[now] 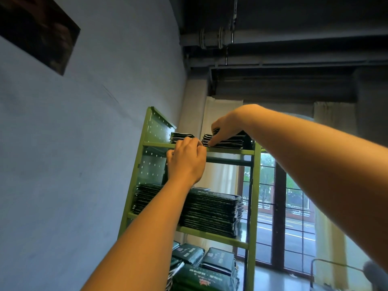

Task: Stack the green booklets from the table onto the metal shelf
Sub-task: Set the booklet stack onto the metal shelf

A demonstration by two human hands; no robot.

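A pale blue wall (84, 143) backs a green metal shelf (251, 185) beside a tall window (294, 206). Green booklets (210, 211) fill the middle tier in a thick stack, with more booklets (218, 259) below. On the top tier lie a left pile (180, 136) and a right pile (228, 141). The right hand (225, 127) pinches the right pile's near end between thumb and fingers. The left hand (186, 162) curls its fingers at the tier's front lip beside the left pile; what they grasp cannot be told.

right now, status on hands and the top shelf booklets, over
Right hand pinching right-hand stack of dark green booklets on top tier of green metal shelf. Left hand curled at smaller left stack, grip unclear. Nothing in the way.
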